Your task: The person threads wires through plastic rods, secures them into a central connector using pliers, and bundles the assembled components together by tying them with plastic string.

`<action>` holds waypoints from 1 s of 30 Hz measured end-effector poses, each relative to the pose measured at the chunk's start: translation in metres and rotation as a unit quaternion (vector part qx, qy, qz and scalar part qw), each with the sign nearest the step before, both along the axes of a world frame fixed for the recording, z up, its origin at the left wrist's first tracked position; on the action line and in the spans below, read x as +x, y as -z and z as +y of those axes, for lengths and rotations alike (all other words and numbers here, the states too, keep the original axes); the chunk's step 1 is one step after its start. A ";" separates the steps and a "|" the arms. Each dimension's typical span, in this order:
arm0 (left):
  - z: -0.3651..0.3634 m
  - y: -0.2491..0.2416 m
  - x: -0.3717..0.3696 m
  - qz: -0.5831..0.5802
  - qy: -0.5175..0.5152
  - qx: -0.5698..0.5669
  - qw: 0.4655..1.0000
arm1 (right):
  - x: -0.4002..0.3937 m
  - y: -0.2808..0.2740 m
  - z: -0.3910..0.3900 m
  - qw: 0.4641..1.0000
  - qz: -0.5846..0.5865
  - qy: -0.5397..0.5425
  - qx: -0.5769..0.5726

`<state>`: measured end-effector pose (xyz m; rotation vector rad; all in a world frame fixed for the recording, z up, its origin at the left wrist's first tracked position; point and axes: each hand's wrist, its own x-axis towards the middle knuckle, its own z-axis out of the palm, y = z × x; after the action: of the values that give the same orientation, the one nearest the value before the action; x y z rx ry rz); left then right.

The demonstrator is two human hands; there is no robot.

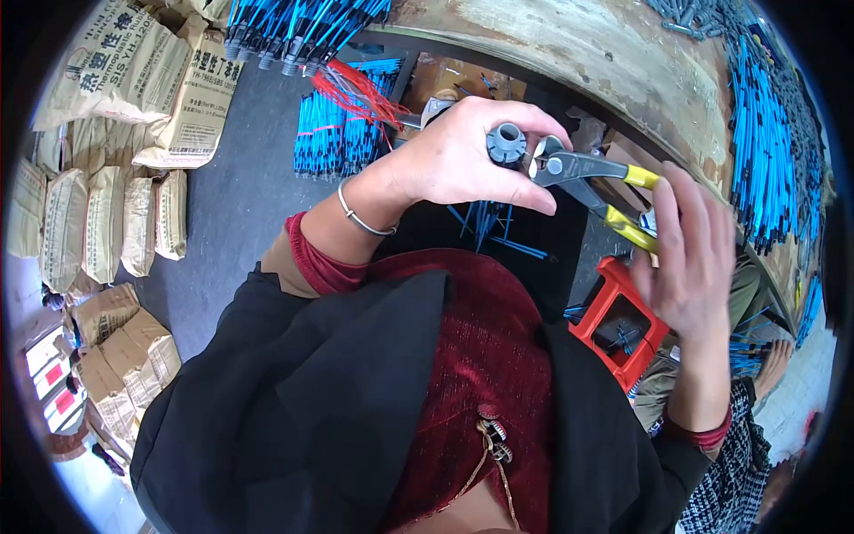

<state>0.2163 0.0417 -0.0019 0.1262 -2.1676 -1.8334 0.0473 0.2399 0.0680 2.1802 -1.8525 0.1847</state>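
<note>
Head view: the left hand (476, 160) has its fingers closed around a grey ribbed fitting (506, 145), up near the edge of the wooden surface (623, 62), part of the fitting hidden in the palm. The right hand (689, 254) grips yellow-handled pliers (583, 169), its fingers curled over the handles and covering their ends. The jaws meet the fitting's side, but whether they bite is hard to make out. Blue rods (487, 222) below are partly blocked by the left hand.
</note>
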 end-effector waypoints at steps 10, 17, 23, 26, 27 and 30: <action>-0.002 0.005 -0.004 0.103 0.130 -0.050 0.985 | 0.013 0.110 0.012 0.124 -0.827 -0.032 0.548; 0.008 0.001 -0.005 0.021 -0.014 -0.044 0.999 | 0.000 0.056 0.008 0.729 -0.609 0.021 0.312; 0.015 -0.003 -0.006 0.004 -0.016 -0.061 0.998 | 0.009 0.028 0.010 0.880 -0.407 0.021 0.244; 0.015 -0.003 -0.005 0.016 0.003 -0.060 0.998 | 0.005 0.019 0.011 0.859 -0.431 0.063 0.270; 0.014 -0.002 -0.004 0.024 0.013 -0.059 0.998 | 0.003 0.024 0.013 0.841 -0.452 0.092 0.283; 0.013 -0.001 -0.004 0.039 0.024 -0.046 0.998 | 0.011 0.034 0.011 0.833 -0.472 0.137 0.254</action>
<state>0.2121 0.0543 -0.0008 -0.0171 -2.2141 -1.7308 0.0588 0.2513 0.0339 2.2877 -3.0132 0.9554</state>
